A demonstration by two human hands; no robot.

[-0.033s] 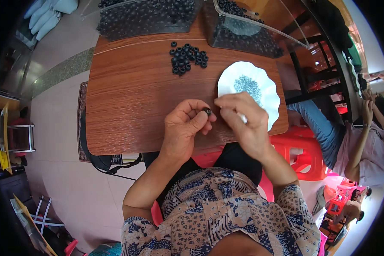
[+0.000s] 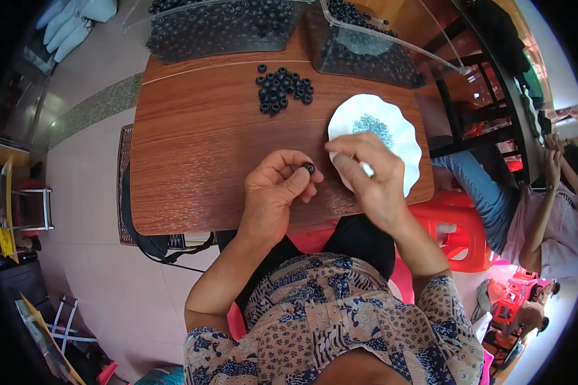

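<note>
Left grip (image 2: 273, 189) on black bead (image 2: 309, 167), right grip (image 2: 383, 179) around white object (image 2: 367, 169)

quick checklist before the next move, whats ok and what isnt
1. Small round black bead pinched in the left hand: ok.
2. Short white rod held in the right hand: ok.
3. Right hand apart from that bead: ok, a gap shows.
4. White scalloped plate on the brown wooden table: ok.
5. Group of loose black beads beyond the hands: ok.
6. Rod's other end clearly visible: not ok.
</note>
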